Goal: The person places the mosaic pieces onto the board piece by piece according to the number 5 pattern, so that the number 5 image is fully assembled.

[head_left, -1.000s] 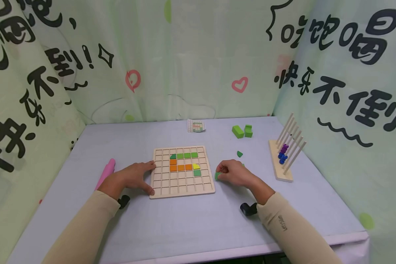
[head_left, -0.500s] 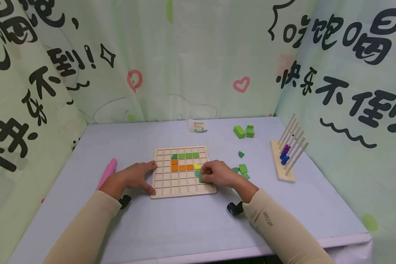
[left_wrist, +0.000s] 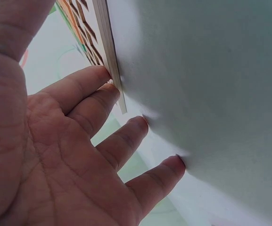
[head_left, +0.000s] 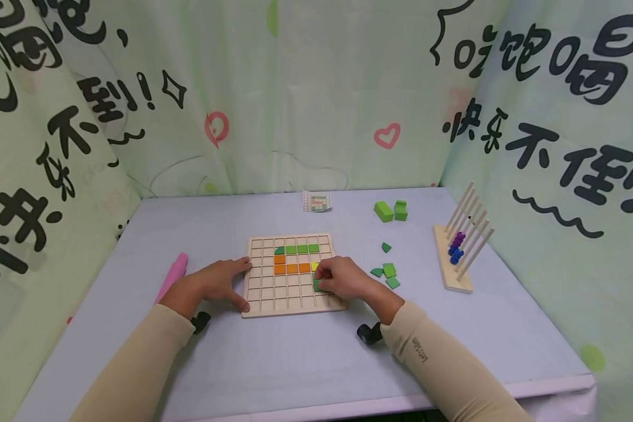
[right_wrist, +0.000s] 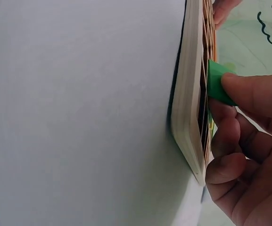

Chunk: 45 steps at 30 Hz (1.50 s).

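Observation:
A wooden grid board (head_left: 285,305) lies on the table with green, orange and yellow tiles in some of its squares. My left hand (head_left: 214,281) rests at the board's left edge with spread fingers; in the left wrist view its index and middle fingertips (left_wrist: 108,89) touch the rim while the other two reach the table. My right hand (head_left: 346,277) is over the right part of the board. Between thumb and finger it pinches a green tile (right_wrist: 218,82), whose edge is right at the grid. In the head view this hand covers part of the right columns.
Several loose green tiles (head_left: 389,269) lie right of the board. Behind them are light green blocks (head_left: 384,211) and a printed pattern card (head_left: 316,202). A wooden peg stand (head_left: 456,275) with blue and purple pieces is at right, a pink rod (head_left: 173,274) at left.
My right hand has moved left from beside the board to over its right columns, carrying the green tile down to the grid. The left hand stays at the board's edge.

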Tool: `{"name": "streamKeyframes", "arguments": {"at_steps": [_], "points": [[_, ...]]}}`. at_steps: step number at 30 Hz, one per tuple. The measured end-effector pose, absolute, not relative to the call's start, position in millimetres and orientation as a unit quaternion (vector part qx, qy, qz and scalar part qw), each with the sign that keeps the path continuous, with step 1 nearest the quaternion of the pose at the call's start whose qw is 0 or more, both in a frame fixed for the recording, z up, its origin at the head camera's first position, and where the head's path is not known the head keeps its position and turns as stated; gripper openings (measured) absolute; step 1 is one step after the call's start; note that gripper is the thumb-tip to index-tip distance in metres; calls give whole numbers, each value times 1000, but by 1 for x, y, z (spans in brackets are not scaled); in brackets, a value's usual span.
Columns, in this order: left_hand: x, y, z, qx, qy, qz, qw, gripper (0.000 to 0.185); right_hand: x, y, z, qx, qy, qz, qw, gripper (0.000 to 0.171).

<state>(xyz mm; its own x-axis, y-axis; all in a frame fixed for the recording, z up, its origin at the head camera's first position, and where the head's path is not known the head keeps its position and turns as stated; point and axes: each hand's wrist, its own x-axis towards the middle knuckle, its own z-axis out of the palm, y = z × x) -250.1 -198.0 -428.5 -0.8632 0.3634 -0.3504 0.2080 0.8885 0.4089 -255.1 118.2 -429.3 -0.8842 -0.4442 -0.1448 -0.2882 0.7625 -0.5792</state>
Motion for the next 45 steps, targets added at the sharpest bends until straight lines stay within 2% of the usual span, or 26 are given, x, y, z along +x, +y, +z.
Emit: {"name": "streamKeyframes", "arguments": {"at_steps": [19,25,30,36,45], "points": [[-253,-199,-430,149,950,173,212,111,-252,112,-431,-197,942,-237,130,3],[-253,-199,-430,148,950,173,214,111,-251,110,-430,-188,948,-222,131,12],[-252,-199,-430,146,950,176,215,111,-251,112,-427,-193,946,-225,133,10],[-249,-198,-430,142,949,180,216,111,-264,137,-422,-179,942,-255,124,5],[-250,-198,-429,148,949,178,212,111,-299,200,-418,-93,960,-249,91,23]]}}
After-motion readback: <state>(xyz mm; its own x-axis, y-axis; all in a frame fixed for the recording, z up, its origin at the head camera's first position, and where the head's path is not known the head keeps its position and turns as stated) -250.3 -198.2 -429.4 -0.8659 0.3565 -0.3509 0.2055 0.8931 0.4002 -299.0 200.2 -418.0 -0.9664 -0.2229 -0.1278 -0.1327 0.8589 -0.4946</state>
